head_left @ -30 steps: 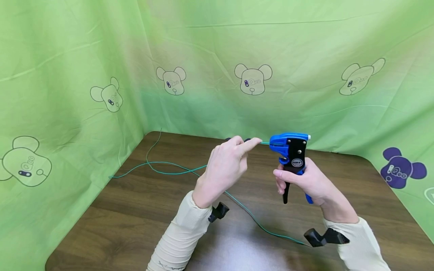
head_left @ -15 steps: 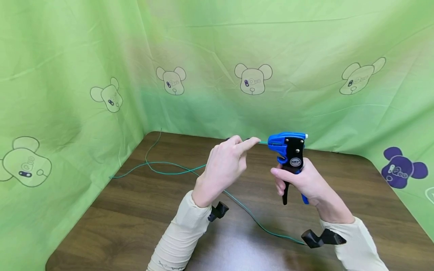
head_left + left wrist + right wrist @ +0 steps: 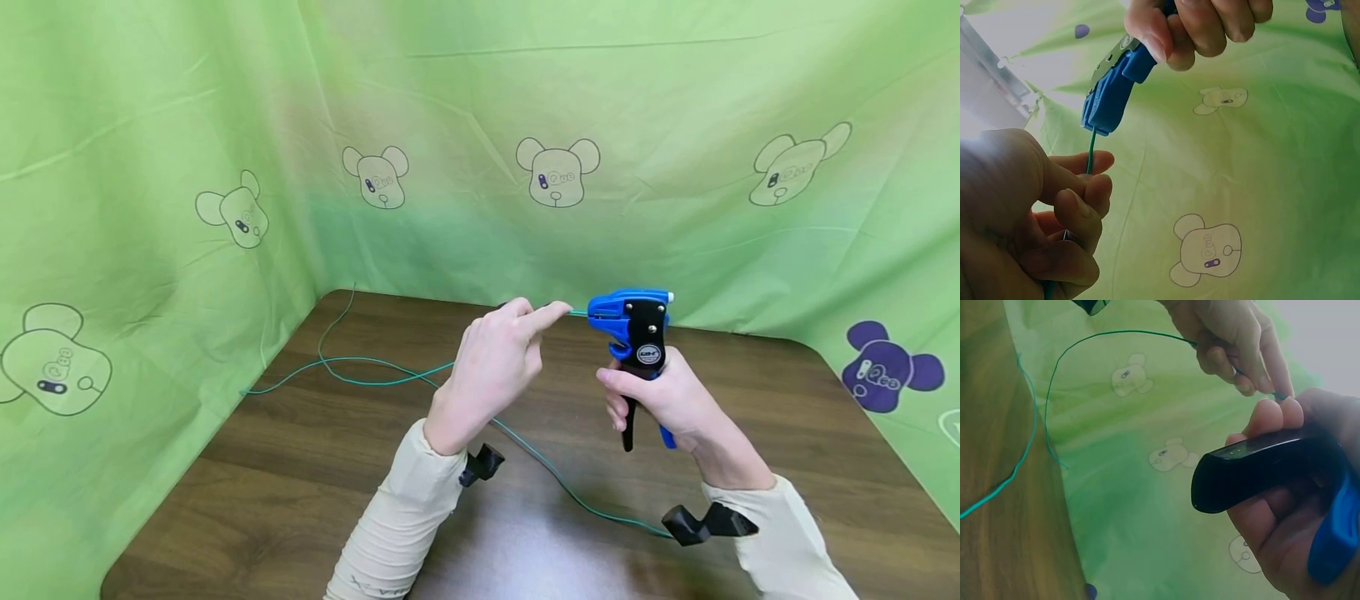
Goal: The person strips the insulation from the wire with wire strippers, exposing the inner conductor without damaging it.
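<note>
A blue and black wire stripper (image 3: 647, 327) stands upright above the table, its nose pointing left. My right hand (image 3: 678, 400) grips its handles, the fingers wrapped round the front, black one (image 3: 1241, 469). Pinched between thumb and fingers of my left hand (image 3: 491, 367) is a thin green wire (image 3: 1091, 151). The wire's short end runs straight into the stripper's nose; its tip is hidden inside. In the left wrist view the left fingertips sit just short of the nose. The rest of the wire hangs from the left hand in a loop.
More green wire (image 3: 555, 471) trails in curves over the brown wooden table (image 3: 247, 517), one end near the back left corner. A green cloth (image 3: 465, 100) with bear-head prints stands as a wall behind and at both sides.
The wire stripper and my right hand have shifted slightly left. My left hand has moved only a little the same way, still pinching the wire in the stripper's nose.
</note>
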### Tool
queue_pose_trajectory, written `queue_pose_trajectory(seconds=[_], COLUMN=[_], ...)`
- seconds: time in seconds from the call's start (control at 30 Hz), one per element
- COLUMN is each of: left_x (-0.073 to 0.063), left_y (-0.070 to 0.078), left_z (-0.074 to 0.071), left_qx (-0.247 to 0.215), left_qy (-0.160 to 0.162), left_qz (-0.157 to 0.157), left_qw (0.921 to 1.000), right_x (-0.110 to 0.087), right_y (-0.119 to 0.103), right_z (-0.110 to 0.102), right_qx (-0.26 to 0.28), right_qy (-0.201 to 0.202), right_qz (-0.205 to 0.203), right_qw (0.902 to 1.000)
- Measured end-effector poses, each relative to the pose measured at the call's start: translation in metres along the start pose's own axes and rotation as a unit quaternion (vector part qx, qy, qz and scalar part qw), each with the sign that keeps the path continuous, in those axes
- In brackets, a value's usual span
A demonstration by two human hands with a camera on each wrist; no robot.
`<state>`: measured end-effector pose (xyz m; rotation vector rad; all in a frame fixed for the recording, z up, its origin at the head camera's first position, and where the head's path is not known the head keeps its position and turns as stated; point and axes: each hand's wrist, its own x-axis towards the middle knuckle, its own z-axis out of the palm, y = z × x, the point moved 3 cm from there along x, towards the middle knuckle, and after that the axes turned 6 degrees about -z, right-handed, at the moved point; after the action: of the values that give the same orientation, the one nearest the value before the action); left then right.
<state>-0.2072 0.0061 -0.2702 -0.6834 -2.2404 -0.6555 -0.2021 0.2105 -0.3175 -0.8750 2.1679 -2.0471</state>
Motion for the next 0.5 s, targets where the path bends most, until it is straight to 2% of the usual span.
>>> queue_pose_trajectory(seconds=[0.27,0.5], left_x=[0.0006,0.0008], left_y=[-0.0021,-0.0030], left_z=[0.0019,0.0021], left_qx=[0.011,0.016], left_qy=[-0.006,-0.017], left_qz=[-0.001,-0.003], left_qw=[0.9999,0.9997], right_x=[0.0022,0.0035], right_y=[0.0067,0.0085], right_z=[-0.0001,0.0003], right_qx=[0.021,0.027], right_qy=[0.007,0.003], right_qz=[0.027,0.025], right_qw=[0.9994,0.9993])
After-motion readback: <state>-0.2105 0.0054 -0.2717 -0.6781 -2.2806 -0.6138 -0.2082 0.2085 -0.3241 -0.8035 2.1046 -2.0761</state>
